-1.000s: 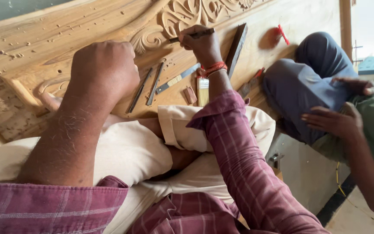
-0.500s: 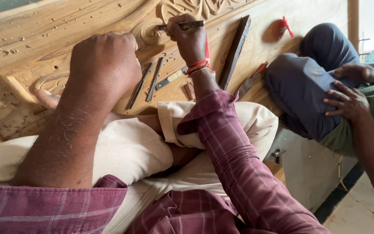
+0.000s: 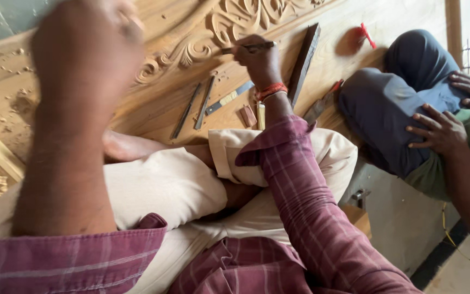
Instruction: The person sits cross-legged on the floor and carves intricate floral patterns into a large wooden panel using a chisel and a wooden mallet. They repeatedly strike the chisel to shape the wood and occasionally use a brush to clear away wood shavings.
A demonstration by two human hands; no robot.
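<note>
- Carved wood panel fills the far half of the scene, with scroll carving along its far edge and chips scattered at far left.
- Right hand, far centre, has its grip closed round one chisel, held level with the tip pointing left at the carving.
- One red band circles that wrist.
- Left hand, near left, is raised and blurred; I cannot tell whether its grip holds anything.
- Three slim tools lie side by side on the panel, left of the right wrist.
- Two small blocks lie just near of that wrist.
- One dark bar lies just right of the right hand.
- One red-handled tool lies at far right.
- Another person's two hands rest on a blue-trousered knee, right.
</note>
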